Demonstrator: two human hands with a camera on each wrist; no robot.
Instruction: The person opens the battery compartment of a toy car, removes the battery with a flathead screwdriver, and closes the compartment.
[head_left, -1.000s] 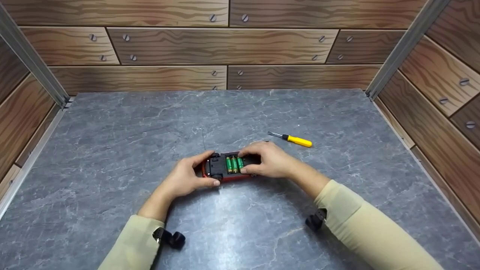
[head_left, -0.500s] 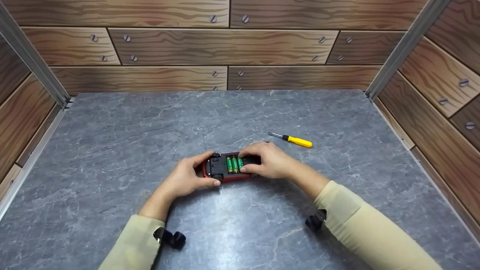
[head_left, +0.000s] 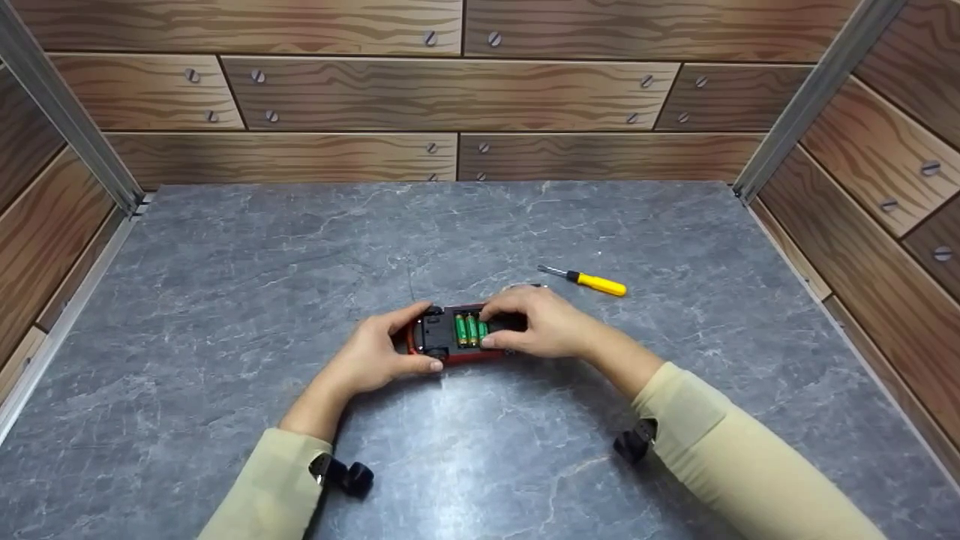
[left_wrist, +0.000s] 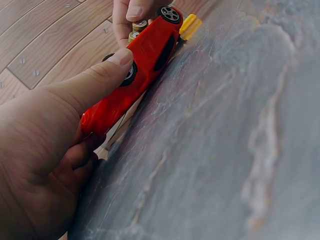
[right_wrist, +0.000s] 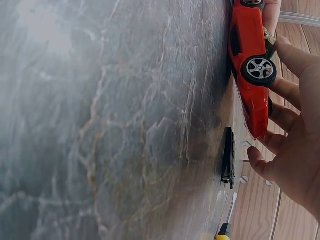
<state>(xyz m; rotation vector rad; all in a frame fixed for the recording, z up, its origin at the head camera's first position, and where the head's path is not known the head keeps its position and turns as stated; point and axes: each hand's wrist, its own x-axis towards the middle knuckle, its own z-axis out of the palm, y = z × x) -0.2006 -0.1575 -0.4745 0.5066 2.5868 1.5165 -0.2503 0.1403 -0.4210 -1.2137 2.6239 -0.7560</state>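
Note:
A red toy car lies wheels up on the table, its black underside showing several green batteries side by side in a recess. My left hand grips the car's left end, thumb on the near side by a wheel, fingers on the far side. At the right end, my right hand pinches the rightmost battery between thumb and fingers. That battery sits partly behind the fingertips; whether it lies fully in its slot I cannot tell. The right hand hides part of the car's right end.
A yellow-handled screwdriver lies beyond my right hand. A thin black part rests on the table near the car in the right wrist view, mostly hidden in the head view. Wood-patterned walls surround the grey table.

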